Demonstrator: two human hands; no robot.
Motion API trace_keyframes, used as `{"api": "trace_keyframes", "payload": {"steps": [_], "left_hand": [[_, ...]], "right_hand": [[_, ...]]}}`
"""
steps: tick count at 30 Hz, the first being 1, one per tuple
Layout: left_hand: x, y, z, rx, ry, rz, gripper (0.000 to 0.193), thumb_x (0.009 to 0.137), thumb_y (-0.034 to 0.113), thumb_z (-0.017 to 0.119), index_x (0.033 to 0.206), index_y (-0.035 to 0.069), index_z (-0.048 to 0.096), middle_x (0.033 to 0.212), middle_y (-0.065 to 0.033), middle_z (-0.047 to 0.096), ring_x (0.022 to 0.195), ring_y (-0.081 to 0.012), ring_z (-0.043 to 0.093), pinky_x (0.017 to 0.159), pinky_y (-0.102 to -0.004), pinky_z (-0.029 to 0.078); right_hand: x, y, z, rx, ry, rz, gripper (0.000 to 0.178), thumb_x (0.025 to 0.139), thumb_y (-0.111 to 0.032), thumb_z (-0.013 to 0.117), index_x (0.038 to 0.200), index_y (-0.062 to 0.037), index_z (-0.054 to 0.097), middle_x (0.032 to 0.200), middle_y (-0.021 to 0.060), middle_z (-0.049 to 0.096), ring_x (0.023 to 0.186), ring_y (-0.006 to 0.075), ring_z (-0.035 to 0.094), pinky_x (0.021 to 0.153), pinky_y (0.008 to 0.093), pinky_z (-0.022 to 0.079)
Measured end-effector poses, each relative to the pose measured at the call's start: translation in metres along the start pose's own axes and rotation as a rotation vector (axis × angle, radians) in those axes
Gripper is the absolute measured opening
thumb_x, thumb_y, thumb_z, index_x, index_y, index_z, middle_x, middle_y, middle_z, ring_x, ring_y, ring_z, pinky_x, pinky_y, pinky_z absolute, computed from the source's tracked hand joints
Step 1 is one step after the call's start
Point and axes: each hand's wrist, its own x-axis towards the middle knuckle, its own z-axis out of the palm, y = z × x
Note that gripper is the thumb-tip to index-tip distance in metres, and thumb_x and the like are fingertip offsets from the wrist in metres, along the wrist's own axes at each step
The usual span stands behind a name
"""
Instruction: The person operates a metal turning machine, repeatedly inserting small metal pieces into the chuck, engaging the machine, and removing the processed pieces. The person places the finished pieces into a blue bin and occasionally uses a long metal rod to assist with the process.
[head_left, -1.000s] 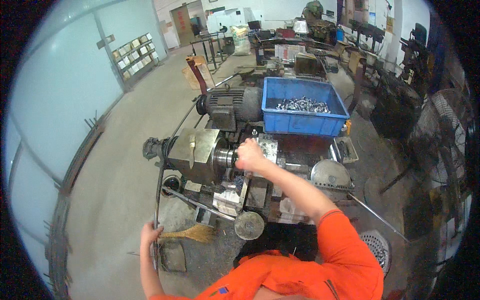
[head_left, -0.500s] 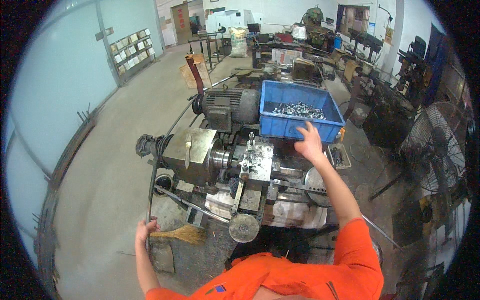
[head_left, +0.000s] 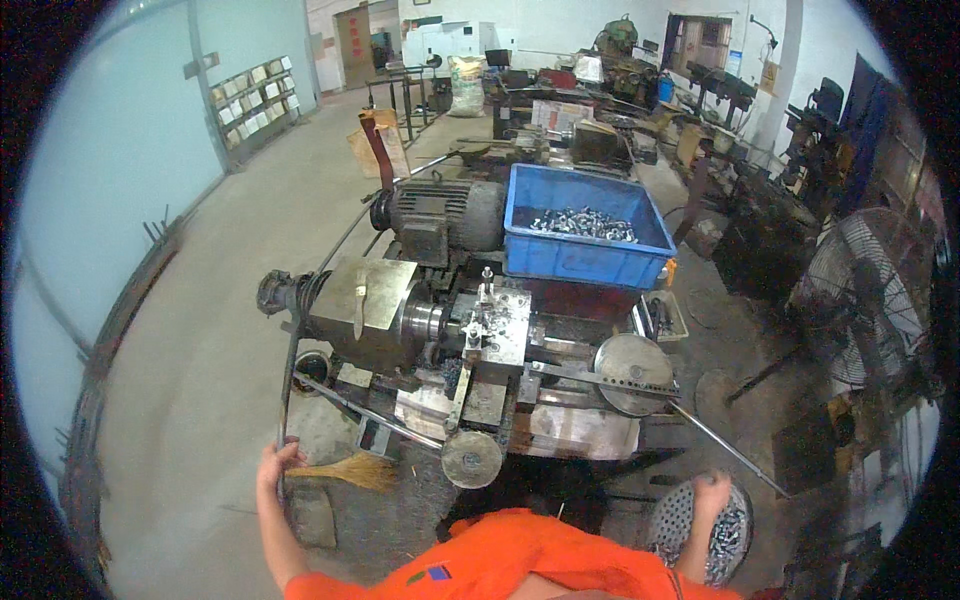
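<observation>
My left hand [head_left: 278, 460] is closed round a long dark rod [head_left: 290, 385] that runs up along the left side of a small lathe [head_left: 365, 300]. A straw broom [head_left: 355, 471] lies just right of that hand. At the lower right, my right hand [head_left: 712, 492] hangs over a round perforated metal pan [head_left: 672, 515] with many small shiny metal parts [head_left: 728, 540] in it. Its fingers are curled together; what they hold, if anything, is hidden. On the lathe, a toolpost [head_left: 473, 335] stands beside the chuck [head_left: 425, 322].
A blue plastic bin [head_left: 585, 258] of small metal parts stands behind the lathe, beside an electric motor [head_left: 450, 215]. A brush [head_left: 360, 305] lies on the headstock. A round handwheel [head_left: 472, 460] juts out at the front. At the right stands a large fan [head_left: 860, 300].
My right hand has moved from the front of the blue bin down to the perforated pan, its fingers now curled. My left hand stays on the rod. The view has shifted slightly.
</observation>
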Motion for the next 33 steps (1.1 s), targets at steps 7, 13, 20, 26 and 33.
{"api": "trace_keyframes", "payload": {"steps": [7, 13, 20, 26, 33], "left_hand": [[-0.002, 0.008, 0.002, 0.016, -0.019, 0.029, 0.03, 0.079, 0.016, 0.058, 0.101, -0.002, 0.052, 0.071, -0.0118, 0.06, 0.06, -0.0214, 0.06, 0.057, -0.0315, 0.049], [-0.002, 0.007, 0.007, -0.048, -0.02, 0.037, 0.027, 0.079, 0.014, 0.058, 0.099, -0.002, 0.052, 0.071, -0.0116, 0.06, 0.059, -0.021, 0.059, 0.056, -0.0313, 0.049], [0.01, -0.003, 0.002, -0.051, -0.01, 0.014, 0.029, 0.079, 0.015, 0.058, 0.1, -0.002, 0.05, 0.071, -0.012, 0.06, 0.059, -0.0211, 0.059, 0.056, -0.0308, 0.048], [0.006, 0.0, -0.002, -0.004, -0.049, 0.036, 0.029, 0.079, 0.017, 0.057, 0.1, -0.002, 0.05, 0.071, -0.0123, 0.06, 0.059, -0.022, 0.06, 0.057, -0.0308, 0.048], [0.005, -0.007, -0.007, -0.034, -0.031, 0.04, 0.03, 0.08, 0.018, 0.057, 0.101, -0.003, 0.05, 0.072, -0.0131, 0.06, 0.061, -0.0222, 0.061, 0.058, -0.0307, 0.049]], "right_hand": [[-0.085, 0.083, 0.034, -0.497, -0.43, 0.28, 0.029, 0.058, -0.028, 0.068, 0.079, -0.0085, 0.066, 0.082, 0.0138, 0.063, 0.076, 0.0294, 0.063, 0.068, 0.0401, 0.051], [-0.069, 0.103, 0.056, -0.457, -0.535, 0.183, 0.033, 0.061, -0.029, 0.061, 0.078, -0.0006, 0.063, 0.09, 0.0199, 0.062, 0.087, 0.0326, 0.06, 0.077, 0.0391, 0.048], [-0.072, 0.103, 0.024, -0.611, -0.377, 0.336, 0.042, 0.068, -0.042, 0.061, 0.083, -0.0041, 0.064, 0.089, 0.0141, 0.063, 0.083, 0.031, 0.062, 0.072, 0.0416, 0.05], [-0.073, 0.061, -0.004, -0.56, -0.621, 0.462, 0.036, 0.067, -0.029, 0.057, 0.087, 0.0004, 0.062, 0.095, 0.0178, 0.062, 0.092, 0.0294, 0.06, 0.077, 0.0377, 0.048], [-0.071, 0.073, 0.005, -0.539, -0.575, 0.318, 0.041, 0.063, -0.031, 0.062, 0.086, 0.0022, 0.061, 0.093, 0.02, 0.061, 0.091, 0.0305, 0.06, 0.078, 0.0371, 0.048]]}}
